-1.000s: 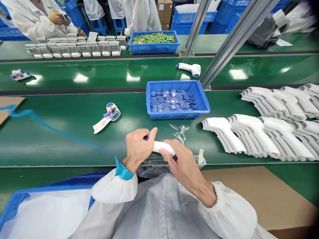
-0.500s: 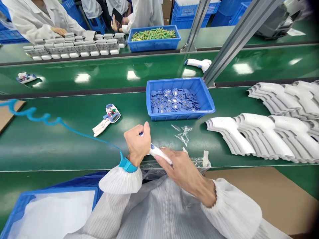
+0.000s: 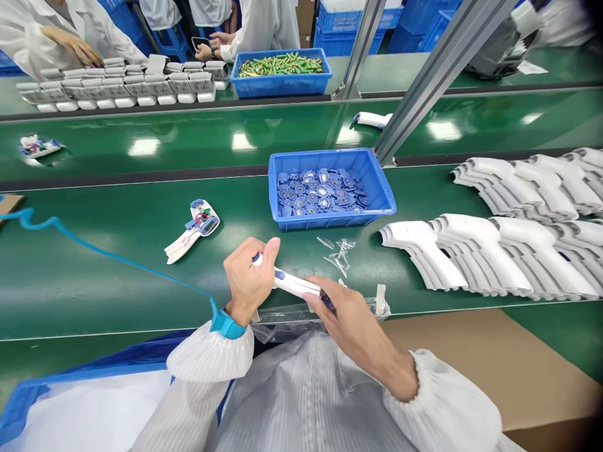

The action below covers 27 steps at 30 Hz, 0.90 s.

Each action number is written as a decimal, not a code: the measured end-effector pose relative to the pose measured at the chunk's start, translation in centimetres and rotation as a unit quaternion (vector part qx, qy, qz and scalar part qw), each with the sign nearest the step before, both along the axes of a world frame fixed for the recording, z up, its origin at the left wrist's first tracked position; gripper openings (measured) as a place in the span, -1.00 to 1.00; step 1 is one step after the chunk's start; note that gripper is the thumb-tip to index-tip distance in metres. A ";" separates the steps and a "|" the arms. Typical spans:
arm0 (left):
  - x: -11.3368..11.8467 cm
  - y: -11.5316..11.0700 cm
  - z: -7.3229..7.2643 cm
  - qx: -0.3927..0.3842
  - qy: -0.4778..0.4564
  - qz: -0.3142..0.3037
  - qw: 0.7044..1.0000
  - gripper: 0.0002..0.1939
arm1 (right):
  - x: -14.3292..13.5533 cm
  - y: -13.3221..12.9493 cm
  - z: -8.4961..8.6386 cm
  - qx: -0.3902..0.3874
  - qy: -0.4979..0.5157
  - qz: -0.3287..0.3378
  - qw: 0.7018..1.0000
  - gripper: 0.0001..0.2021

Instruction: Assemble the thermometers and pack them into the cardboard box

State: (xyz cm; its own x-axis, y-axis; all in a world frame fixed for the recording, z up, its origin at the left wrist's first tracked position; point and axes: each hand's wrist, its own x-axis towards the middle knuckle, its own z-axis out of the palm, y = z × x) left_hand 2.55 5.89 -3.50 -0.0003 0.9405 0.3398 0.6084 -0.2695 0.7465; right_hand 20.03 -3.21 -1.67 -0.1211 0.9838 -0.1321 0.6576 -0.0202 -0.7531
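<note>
Both hands grip one white and blue handheld infrared thermometer [image 3: 296, 284] above the near edge of the green bench. My left hand [image 3: 249, 276], with a blue wrist strap [image 3: 227, 323], is wrapped around its head end, thumb up. My right hand [image 3: 346, 320] closes around the other end, where a dark blue part shows between the fingers. Left of my hands lies an opened thermometer half [image 3: 191, 232] with wires and a small screen exposed. Beyond them stands a blue bin [image 3: 332, 220] of small blue parts. Clear plastic scraps [image 3: 340, 256] lie just past my right hand.
Stacked white housings [image 3: 424, 245] fill the right side. A coiled blue cord [image 3: 108, 254] runs left from the wrist strap. A metal post [image 3: 424, 88] rises beyond the bin. Across the green conveyor [image 3: 188, 141] are grey-white parts, a bin [image 3: 282, 86] of green-yellow pieces and co-workers.
The thermometer has turned flatter between my hands, and more of its white handle shows. My right hand has shifted toward its end. The whole view has moved slightly; a thermometer slid behind the post.
</note>
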 end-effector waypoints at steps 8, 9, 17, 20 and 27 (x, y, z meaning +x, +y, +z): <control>0.4 -0.1 -0.5 0.080 0.102 0.119 0.984 -0.49 | -3.0 -1.1 -2.6 0.152 -0.120 -0.024 0.981 -0.67; 0.3 -0.3 -0.4 0.095 0.132 0.098 0.982 -0.52 | -3.0 -1.0 -2.6 0.152 -0.122 -0.024 0.981 -0.67; 1.3 0.3 -0.8 0.334 0.239 -0.072 0.909 -0.52 | -3.8 -0.1 -2.2 0.164 -0.116 -0.033 0.979 -0.67; 1.7 1.0 -0.9 0.344 0.234 -0.066 0.907 -0.50 | -4.3 -0.4 -2.6 0.156 -0.114 -0.069 0.979 -0.68; -3.8 0.2 3.9 0.070 0.387 -0.340 0.855 -0.80 | -1.7 0.8 -1.8 0.094 0.033 -0.056 0.993 -0.71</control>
